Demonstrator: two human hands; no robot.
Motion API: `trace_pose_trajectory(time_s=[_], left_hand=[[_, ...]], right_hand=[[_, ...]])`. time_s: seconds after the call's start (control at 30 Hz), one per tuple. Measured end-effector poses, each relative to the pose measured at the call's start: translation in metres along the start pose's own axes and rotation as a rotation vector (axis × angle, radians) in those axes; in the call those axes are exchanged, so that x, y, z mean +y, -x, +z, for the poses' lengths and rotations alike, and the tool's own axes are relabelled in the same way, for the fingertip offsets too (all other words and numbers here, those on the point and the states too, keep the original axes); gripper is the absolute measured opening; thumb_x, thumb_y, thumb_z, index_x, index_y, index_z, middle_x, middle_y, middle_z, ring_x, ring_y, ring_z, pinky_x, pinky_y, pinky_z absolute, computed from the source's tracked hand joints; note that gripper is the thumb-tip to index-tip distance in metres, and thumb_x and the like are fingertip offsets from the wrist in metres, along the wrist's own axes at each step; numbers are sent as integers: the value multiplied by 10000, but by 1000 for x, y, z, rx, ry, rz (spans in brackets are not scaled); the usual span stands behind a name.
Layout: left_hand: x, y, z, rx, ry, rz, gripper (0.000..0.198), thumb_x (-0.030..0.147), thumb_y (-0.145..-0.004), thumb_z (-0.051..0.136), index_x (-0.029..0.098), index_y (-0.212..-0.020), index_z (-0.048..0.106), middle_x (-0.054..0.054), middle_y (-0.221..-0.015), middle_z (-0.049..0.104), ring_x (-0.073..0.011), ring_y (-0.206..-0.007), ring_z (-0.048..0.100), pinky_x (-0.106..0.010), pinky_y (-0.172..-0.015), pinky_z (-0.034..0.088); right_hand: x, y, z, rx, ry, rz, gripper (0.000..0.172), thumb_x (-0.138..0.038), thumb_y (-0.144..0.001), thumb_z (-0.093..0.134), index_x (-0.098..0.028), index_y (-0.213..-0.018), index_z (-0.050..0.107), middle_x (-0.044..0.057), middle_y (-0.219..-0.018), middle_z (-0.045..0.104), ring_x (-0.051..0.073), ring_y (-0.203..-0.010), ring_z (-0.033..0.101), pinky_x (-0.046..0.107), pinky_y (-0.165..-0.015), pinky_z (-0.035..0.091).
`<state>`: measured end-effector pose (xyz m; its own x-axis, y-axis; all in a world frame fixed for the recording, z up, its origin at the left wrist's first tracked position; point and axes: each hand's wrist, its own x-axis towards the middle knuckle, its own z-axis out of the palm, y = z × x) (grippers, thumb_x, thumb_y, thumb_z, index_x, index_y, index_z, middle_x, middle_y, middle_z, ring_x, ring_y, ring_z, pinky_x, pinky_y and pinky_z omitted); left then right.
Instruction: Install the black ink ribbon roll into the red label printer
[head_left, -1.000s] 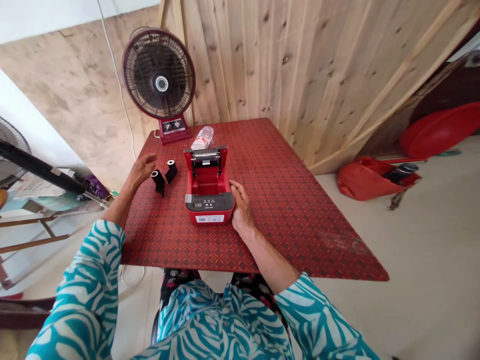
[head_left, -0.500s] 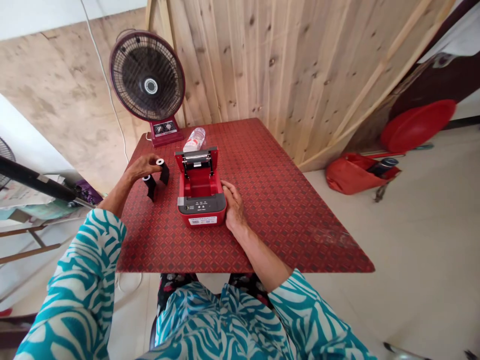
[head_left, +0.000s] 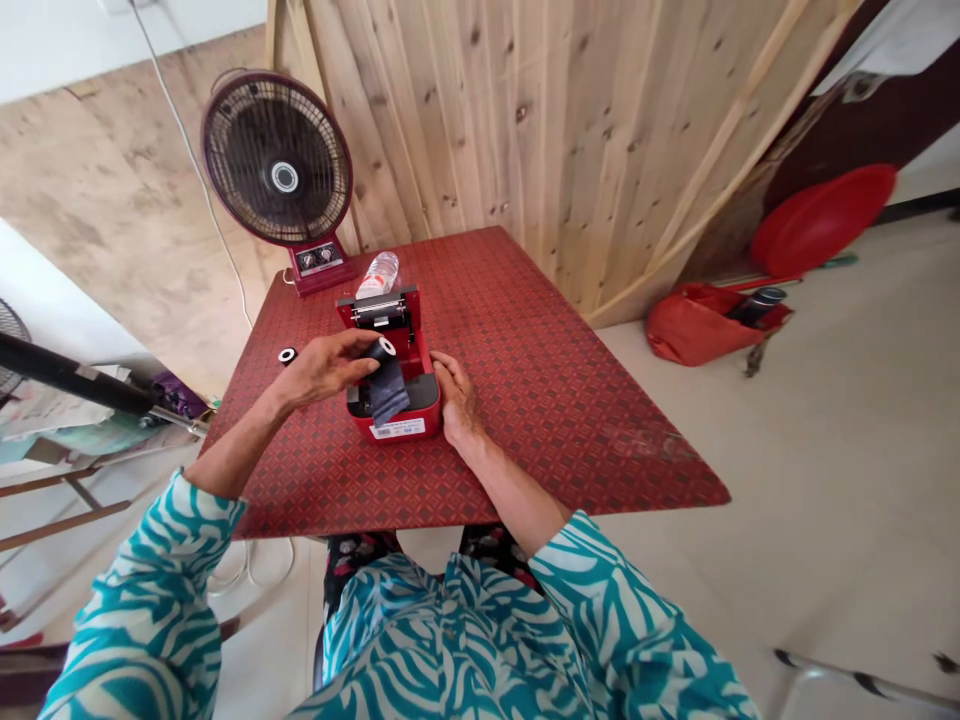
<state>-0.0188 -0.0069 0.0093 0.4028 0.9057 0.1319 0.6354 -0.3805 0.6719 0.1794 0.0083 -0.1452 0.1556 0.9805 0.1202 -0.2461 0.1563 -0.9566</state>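
Note:
On the table stands a red and dark grey label printer (head_left: 429,418), its lid (head_left: 382,305) tilted up and back. My left hand (head_left: 326,370) pinches a black roll with a white core (head_left: 383,349) above the printer's open bay. A loose dark strip hangs from the roll over the printer's front panel. My right hand (head_left: 457,400) grips the right side of the printer, thumb side toward the front. Left of the printer, a second roll with a white core (head_left: 287,356) lies on the table, largely hidden by my left hand and forearm.
A dark red fan (head_left: 283,178) stands at the table's back left corner. Behind the printer lies a clear plastic bottle (head_left: 379,274). The patterned red table (head_left: 555,400) meets a wooden wall at the back. On the floor at right are a red bag (head_left: 694,325) and a red basin (head_left: 821,222).
My left hand has lifted one black roll off the table and carried it right, over the printer. My right hand stays at the printer's side. The view has shifted slightly.

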Motion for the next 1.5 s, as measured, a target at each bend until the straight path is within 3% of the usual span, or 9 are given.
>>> trace_pose_trajectory(time_s=[0.27,0.47,0.67,0.83,0.9,1.03,1.13,1.37,1.5], left_hand=[[6,-41,15,-336,-622,5,436,271,-965,506,184,-1365,653,-117,-1325,726,-261,-1179,699,-338,-981,518],[11,-64,25,-563,-809,-41,321,293,-943,562,223,-1190,755,-87,-1067,805,-243,-967,748,-279,-789,506],[7,-52,21,-397,-569,-53,331,290,-913,612,233,-1206,756,-57,-1154,796,-223,-1007,743,-271,-835,523],[-8,-5,14,118,-183,-56,400,461,-964,548,209,-1191,760,-63,-1109,799,-215,-940,734,-303,-854,548],[-12,13,16,231,-138,-20,437,525,-956,553,196,-1149,767,-84,-1087,795,-229,-949,723,-336,-874,549],[-8,31,24,127,-276,167,432,525,-981,523,204,-1147,760,-96,-1091,788,-256,-1045,681,-428,-1005,492],[-3,30,29,53,-418,242,426,447,-1022,443,201,-1212,734,-99,-1135,783,-268,-1086,648,-488,-1083,413],[-2,21,25,-40,-399,144,457,335,-1029,338,225,-1323,671,-65,-1201,769,-230,-1181,639,-498,-1242,228],[-9,23,21,-99,-103,72,465,345,-1011,409,224,-1426,581,-65,-1181,783,-213,-1179,678,-475,-1199,339]], right_hand=[[-5,0,2,-6,13,13,379,-511,-860,564,-274,-1104,730,39,-1148,754,222,-1109,651,387,-973,532],[-10,1,4,-18,-15,34,371,-487,-851,558,-265,-1101,718,47,-1159,753,223,-1127,656,403,-993,536],[-22,5,2,-10,-20,28,392,-492,-825,578,-252,-1116,685,66,-1216,736,233,-1147,661,451,-1071,510],[-58,5,-15,-143,263,-321,345,-482,-907,565,-274,-1159,676,81,-1247,705,236,-1160,642,440,-1037,505],[-80,5,-20,-256,482,-496,298,-448,-943,548,-273,-1138,689,75,-1196,729,243,-1127,638,443,-1021,479],[-115,6,-21,-510,953,-677,309,-381,-1013,478,-217,-1146,703,84,-1041,781,250,-1007,631,451,-1001,386],[-124,3,-17,-628,1120,-754,360,-368,-1037,429,-182,-1182,700,113,-1060,791,261,-993,615,459,-1005,326],[-106,-9,-13,-782,994,-598,367,-382,-1030,409,-233,-1206,695,96,-1082,788,255,-989,644,456,-995,345],[-96,-10,-14,-776,798,-492,363,-412,-1029,399,-282,-1205,689,54,-1137,787,236,-1023,684,462,-1029,396]])
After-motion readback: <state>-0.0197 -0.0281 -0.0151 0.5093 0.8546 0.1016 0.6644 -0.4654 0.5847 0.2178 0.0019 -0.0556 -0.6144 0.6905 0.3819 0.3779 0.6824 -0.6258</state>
